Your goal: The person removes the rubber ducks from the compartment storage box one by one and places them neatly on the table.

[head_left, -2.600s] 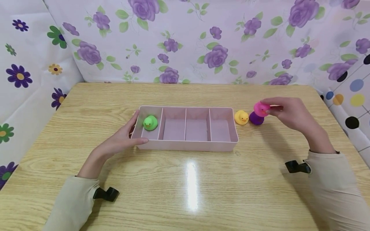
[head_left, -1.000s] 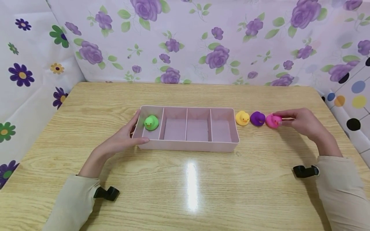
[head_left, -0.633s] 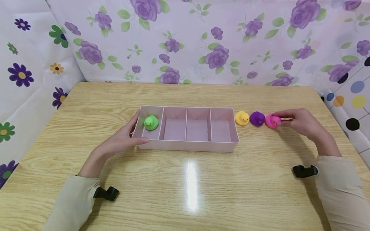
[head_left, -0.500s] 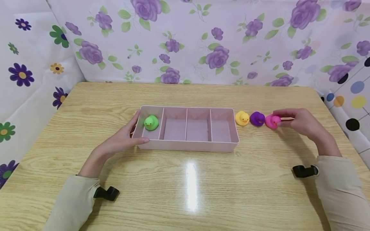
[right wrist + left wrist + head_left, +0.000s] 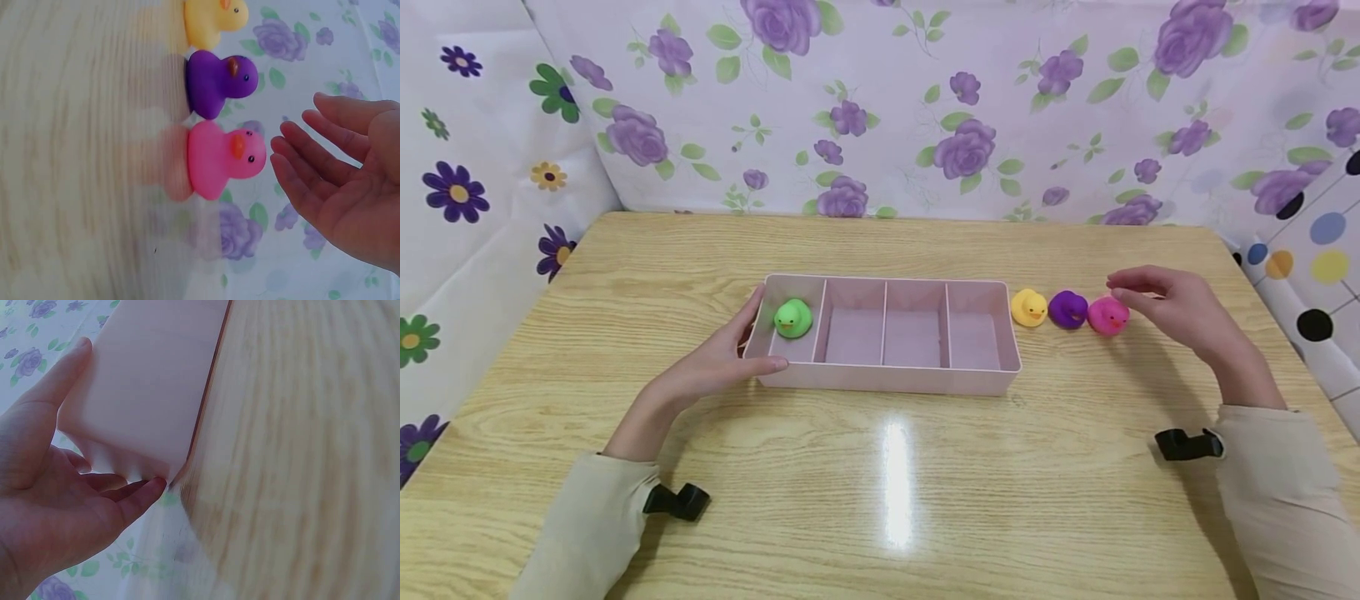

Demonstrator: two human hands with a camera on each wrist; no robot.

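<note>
Nearest me, two pale sleeves point(image 5: 583, 517) reach over the worktop point(image 5: 790, 492), each with a black mount point(image 5: 677, 502) at the cuff.

The box point(image 5: 887, 380) sits lengthwise, parallel to the worktop's far edge and nearer that edge than the sleeves. The left hand point(image 5: 718, 358) grips its left end, thumb at the near wall and fingers bent against the end wall; I judge this is to keep the box from sliding. The green duck point(image 5: 792, 320) sits upright in the leftmost of four compartments.

Toward the worktop's right edge, three upright ducks form a row: the yellow duck point(image 5: 1028, 308) just beside the box's right wall, then the purple duck point(image 5: 1067, 310), then the pink duck point(image 5: 1108, 317). The close, even line appears deliberate. The right hand point(image 5: 1176, 304) is unclenched and empty, fingers loosely bent over the pink duck; the right wrist view shows a gap between them.

Beyond the far edge stands a flowered cloth point(image 5: 700, 200). No brand, label or writing can be read anywhere.
</note>
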